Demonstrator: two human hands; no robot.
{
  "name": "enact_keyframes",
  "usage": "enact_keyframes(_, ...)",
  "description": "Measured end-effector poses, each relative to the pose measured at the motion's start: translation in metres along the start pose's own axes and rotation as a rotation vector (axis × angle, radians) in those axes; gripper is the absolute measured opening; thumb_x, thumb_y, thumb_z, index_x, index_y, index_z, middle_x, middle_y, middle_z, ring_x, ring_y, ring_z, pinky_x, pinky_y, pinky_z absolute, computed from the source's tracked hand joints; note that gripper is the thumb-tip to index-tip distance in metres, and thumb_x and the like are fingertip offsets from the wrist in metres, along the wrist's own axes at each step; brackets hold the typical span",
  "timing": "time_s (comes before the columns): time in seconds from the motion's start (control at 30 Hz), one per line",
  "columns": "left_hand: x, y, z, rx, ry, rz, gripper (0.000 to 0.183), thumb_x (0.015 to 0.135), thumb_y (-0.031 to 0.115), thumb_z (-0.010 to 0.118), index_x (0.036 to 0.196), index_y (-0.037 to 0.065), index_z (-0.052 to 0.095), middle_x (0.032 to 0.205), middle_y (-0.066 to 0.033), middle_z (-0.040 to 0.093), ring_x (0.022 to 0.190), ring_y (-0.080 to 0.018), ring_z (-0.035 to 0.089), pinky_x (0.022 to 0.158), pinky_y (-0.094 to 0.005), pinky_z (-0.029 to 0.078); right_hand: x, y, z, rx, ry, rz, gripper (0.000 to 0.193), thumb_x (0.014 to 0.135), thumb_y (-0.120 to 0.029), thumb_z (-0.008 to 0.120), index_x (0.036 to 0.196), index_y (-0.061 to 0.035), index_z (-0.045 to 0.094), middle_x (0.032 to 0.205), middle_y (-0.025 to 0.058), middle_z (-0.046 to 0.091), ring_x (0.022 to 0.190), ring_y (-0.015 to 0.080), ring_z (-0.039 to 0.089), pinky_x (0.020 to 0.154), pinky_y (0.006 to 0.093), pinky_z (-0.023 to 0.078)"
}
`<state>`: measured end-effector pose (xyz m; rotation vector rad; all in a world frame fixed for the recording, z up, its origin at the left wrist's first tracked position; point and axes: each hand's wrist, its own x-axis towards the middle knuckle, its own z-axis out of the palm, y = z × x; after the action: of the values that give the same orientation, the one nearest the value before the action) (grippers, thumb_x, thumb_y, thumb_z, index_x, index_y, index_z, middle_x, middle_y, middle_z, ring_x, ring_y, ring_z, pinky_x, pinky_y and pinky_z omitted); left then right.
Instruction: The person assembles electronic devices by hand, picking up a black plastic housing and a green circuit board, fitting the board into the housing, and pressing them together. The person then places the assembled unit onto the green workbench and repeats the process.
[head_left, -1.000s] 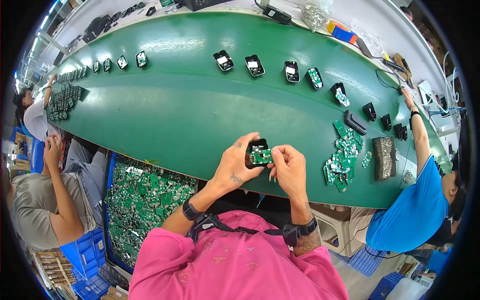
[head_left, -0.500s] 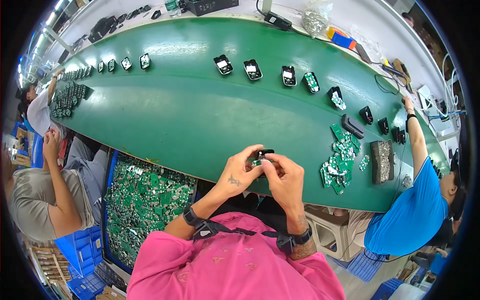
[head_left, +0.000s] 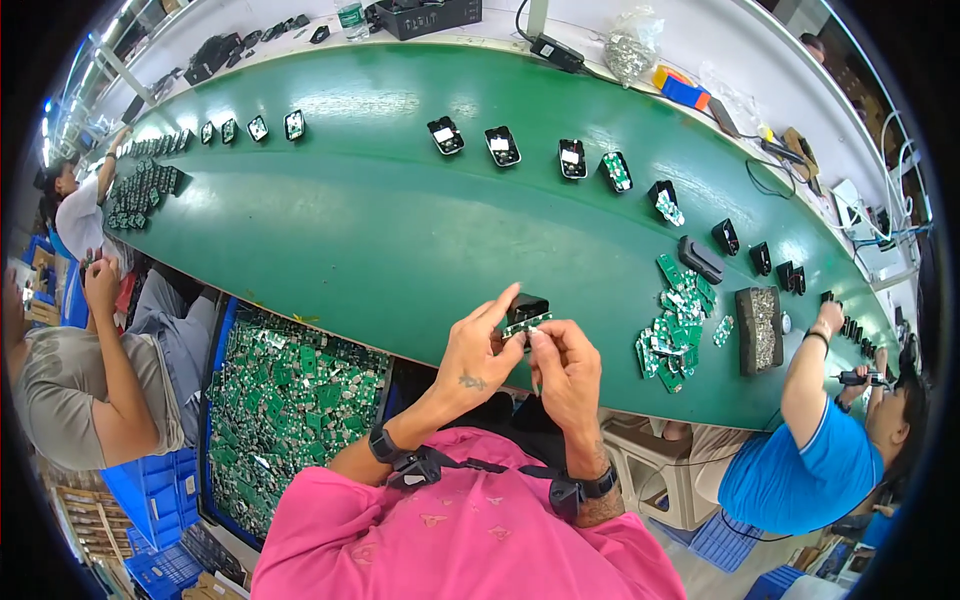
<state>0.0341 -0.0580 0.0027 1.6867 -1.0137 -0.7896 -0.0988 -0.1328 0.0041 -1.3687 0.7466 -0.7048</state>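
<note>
A long green conveyor belt (head_left: 380, 230) is spread across the view, with a row of small black housings (head_left: 500, 145) lined along its far side. A bin of green circuit boards (head_left: 290, 400) is set at the person's left, and a loose heap of boards (head_left: 675, 320) lies to the right. At the near edge, a black housing (head_left: 527, 306) with a small green board (head_left: 527, 322) is pinched between the fingers of the left hand (head_left: 475, 355) and right hand (head_left: 565, 370). The board is best pressed in squarely, it is judged, with edges aligned before force is applied.
</note>
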Motion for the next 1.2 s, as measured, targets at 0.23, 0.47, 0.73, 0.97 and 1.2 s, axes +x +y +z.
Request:
enact_keyframes(0.23, -0.009, 0.023, -0.005, 0.105, 0.154, 0.228, 0.063, 0.085, -0.004, 0.064, 0.146, 0.000, 0.047, 0.119, -0.0168, 0.064, 0.088, -0.0193, 0.067, 0.076, -0.0309, 0.058, -0.002, -0.026, -0.005, -0.650, 0.062, -0.533, 0.006, 0.095, -0.003, 0.062, 0.095, 0.0021, 0.060, 0.077, 0.0136, 0.064, 0.060, 0.0258, 0.061, 0.055, 0.0350, 0.046)
enact_keyframes(0.47, -0.010, 0.025, -0.005, 0.212, 0.158, 0.308, 0.065, 0.083, -0.002, 0.063, 0.146, 0.001, 0.047, 0.121, -0.0193, 0.063, 0.089, -0.0256, 0.069, 0.077, -0.0327, 0.058, -0.002, -0.040, -0.011, -0.685, -0.080, -0.453, 0.005, 0.091, -0.002, 0.063, 0.094, 0.0009, 0.060, 0.080, 0.0183, 0.064, 0.066, 0.0363, 0.062, 0.058, 0.0395, 0.048)
enact_keyframes(0.73, -0.016, 0.027, -0.006, 0.405, 0.147, 0.397, 0.067, 0.080, 0.007, 0.065, 0.145, 0.004, 0.048, 0.122, -0.0206, 0.063, 0.092, -0.0376, 0.068, 0.077, -0.0404, 0.057, 0.000, -0.046, -0.019, -0.710, -0.189, -0.356, 0.007, 0.091, -0.004, 0.063, 0.093, 0.0020, 0.059, 0.076, 0.0195, 0.064, 0.067, 0.0369, 0.063, 0.060, 0.0411, 0.048)
enact_keyframes(0.97, -0.019, 0.024, -0.003, 0.408, 0.163, 0.384, 0.066, 0.081, 0.006, 0.064, 0.145, 0.004, 0.049, 0.120, -0.0224, 0.063, 0.089, -0.0371, 0.069, 0.076, -0.0391, 0.059, -0.005, -0.034, -0.012, -0.660, -0.129, -0.384, 0.006, 0.091, -0.004, 0.063, 0.090, 0.0018, 0.060, 0.074, 0.0177, 0.063, 0.061, 0.0325, 0.062, 0.057, 0.0382, 0.047)
enact_keyframes(1.2, -0.010, 0.029, -0.009, -0.144, -0.009, 0.045, 0.063, 0.085, -0.003, 0.064, 0.146, 0.004, 0.048, 0.124, -0.0132, 0.061, 0.090, -0.0181, 0.069, 0.072, -0.0294, 0.059, -0.008, -0.025, -0.024, -0.502, 0.127, -0.190, 0.011, 0.097, -0.007, 0.061, 0.094, 0.0033, 0.064, 0.068, 0.0060, 0.064, 0.057, 0.0089, 0.058, 0.051, 0.0271, 0.044)
